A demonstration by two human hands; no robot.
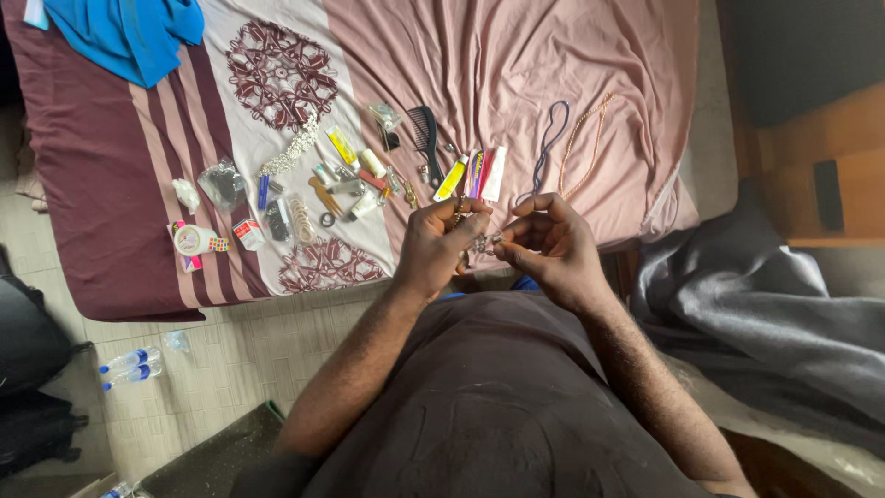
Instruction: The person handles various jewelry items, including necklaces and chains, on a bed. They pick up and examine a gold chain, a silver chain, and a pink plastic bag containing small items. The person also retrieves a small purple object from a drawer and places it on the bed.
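- Head view: the left hand (438, 244) and the right hand (553, 242) meet just above the near edge of the bed (590, 65), fingers curled in, pinching a small metallic trinket (483, 243) between them; what kind of piece it is stays too small to tell.
- A thin chain-like bit (458, 212) rises along the left hand's fingertips.
- Just beyond the hands lie three flat sachets side by side: a yellow tube (451, 179), a pink-striped packet (478, 173) and a white packet (495, 173).
- A black comb (426, 136) sits behind them; a dark cord loop (548, 148) and a beaded necklace (583, 140) lie to the right.
- Far left on the sheet: a round white tape roll (194, 239) beside a small red-and-white box (247, 233), and a clear plastic bag (222, 183).
- A blue cloth (129, 32) covers the far left corner.
- Two clear bottles with blue caps (129, 365) lie on the tiled floor.
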